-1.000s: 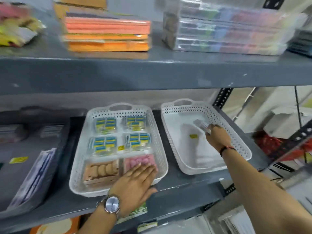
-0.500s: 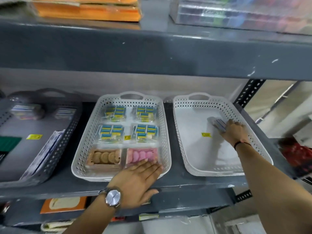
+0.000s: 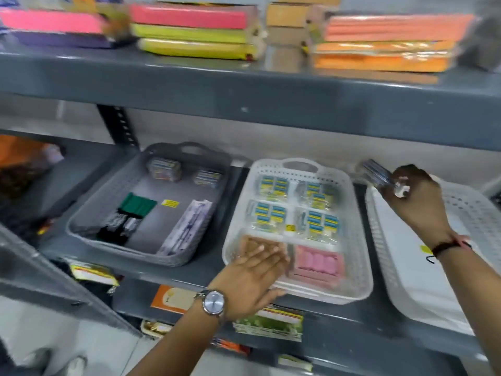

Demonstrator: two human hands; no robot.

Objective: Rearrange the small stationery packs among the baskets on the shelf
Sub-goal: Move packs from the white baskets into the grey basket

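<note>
Three baskets stand side by side on the grey shelf. The middle white basket (image 3: 360, 234) holds several blue-and-yellow packs (image 3: 321, 222), a pink pack (image 3: 317, 260) and a brown pack. My left hand (image 3: 257, 278) lies flat with fingers apart on that basket's front rim, covering part of the brown pack. My right hand (image 3: 414, 199) is raised above the rear left corner of the right white basket (image 3: 477, 218), closed on a small clear stationery pack (image 3: 375, 173). The grey basket (image 3: 113, 185) on the left holds a green-and-black pack (image 3: 127, 218) and other small packs.
An upper shelf board (image 3: 244, 88) overhangs the baskets and carries stacks of coloured paper (image 3: 195, 31). A black perforated upright (image 3: 116, 126) stands behind the grey basket. A lower shelf holds boxes (image 3: 268, 324). A grey panel (image 3: 48, 280) slants at the bottom left.
My right hand has lifted the clear pack out of the right basket and carried it up and leftward. The view has swung left, bringing the grey basket into sight. My left hand stays on the middle basket.
</note>
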